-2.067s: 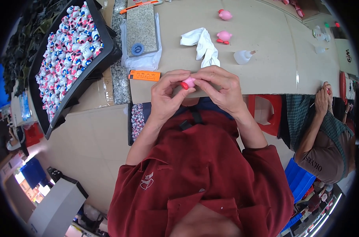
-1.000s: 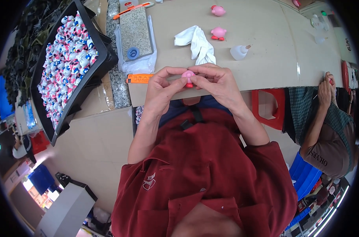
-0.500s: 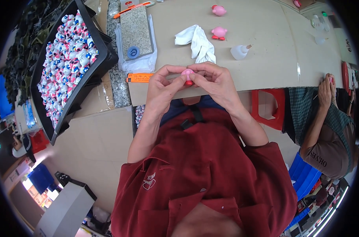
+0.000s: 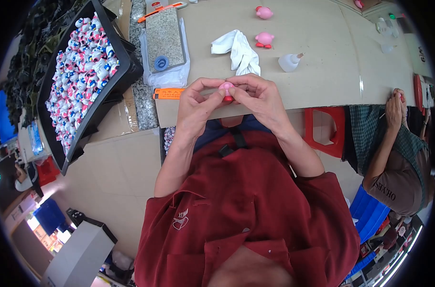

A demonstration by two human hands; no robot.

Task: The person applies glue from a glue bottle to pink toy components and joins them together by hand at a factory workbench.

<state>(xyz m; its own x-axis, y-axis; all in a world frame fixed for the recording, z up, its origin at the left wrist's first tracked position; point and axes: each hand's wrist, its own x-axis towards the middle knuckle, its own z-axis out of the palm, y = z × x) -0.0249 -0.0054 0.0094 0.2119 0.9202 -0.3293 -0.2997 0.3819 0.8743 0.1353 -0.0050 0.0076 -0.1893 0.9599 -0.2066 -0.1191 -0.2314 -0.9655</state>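
Between the fingertips of both hands, over the table's near edge, is a small pink figurine (image 4: pixel 225 86) with a red part at its lower side. My left hand (image 4: pixel 198 103) pinches it from the left, thumb and fingers closed. From the other side my right hand (image 4: pixel 258 98) grips it the same way; the fingers cover much of it. Beyond the hands lies a crumpled white cloth (image 4: pixel 239 51). Farther back, two more pink figurines stand apart: one with red feet (image 4: pixel 264 39) and another (image 4: pixel 264 13) near the top.
A small white bottle (image 4: pixel 289 62) stands right of the cloth. Left of my hands are an orange box (image 4: pixel 168 93) and a stone slab (image 4: pixel 165 38) carrying a blue cap (image 4: pixel 161 62). A black tray (image 4: pixel 126 62) of white figurines is farther left. At right sits a co-worker (image 4: pixel 399 167).
My hands keep hold of the pink figurine and have shifted only very slightly. Little else differs.
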